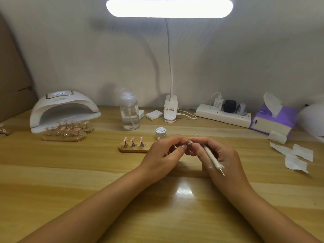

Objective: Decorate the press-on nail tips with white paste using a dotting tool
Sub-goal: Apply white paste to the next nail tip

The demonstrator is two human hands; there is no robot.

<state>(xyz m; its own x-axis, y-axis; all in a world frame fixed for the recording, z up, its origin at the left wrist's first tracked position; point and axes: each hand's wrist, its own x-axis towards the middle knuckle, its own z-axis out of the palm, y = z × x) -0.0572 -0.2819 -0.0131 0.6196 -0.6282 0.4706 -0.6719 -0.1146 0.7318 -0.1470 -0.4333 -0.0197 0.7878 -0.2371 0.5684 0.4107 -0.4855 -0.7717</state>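
Observation:
My left hand (164, 153) and my right hand (215, 155) meet at the middle of the table and together pinch a small nail tip on its metal holder (189, 143). My right hand also grips a white dotting tool (212, 157), whose shaft runs down across the back of the hand, with metal points at both ends. Just left of my hands, a wooden stand (135, 149) carries three pink nail tips (133, 139) upright on holders. A small white jar of paste (161, 132) with its lid on stands behind my hands.
At the back left is a white nail lamp (63, 109), with two more wooden stands of pink tips (67, 131) in front. A clear pump bottle (129, 113), a clip desk lamp (170, 109), a power strip (223, 115), a purple tissue box (273, 120) and loose paper wipes (296, 157) stand around.

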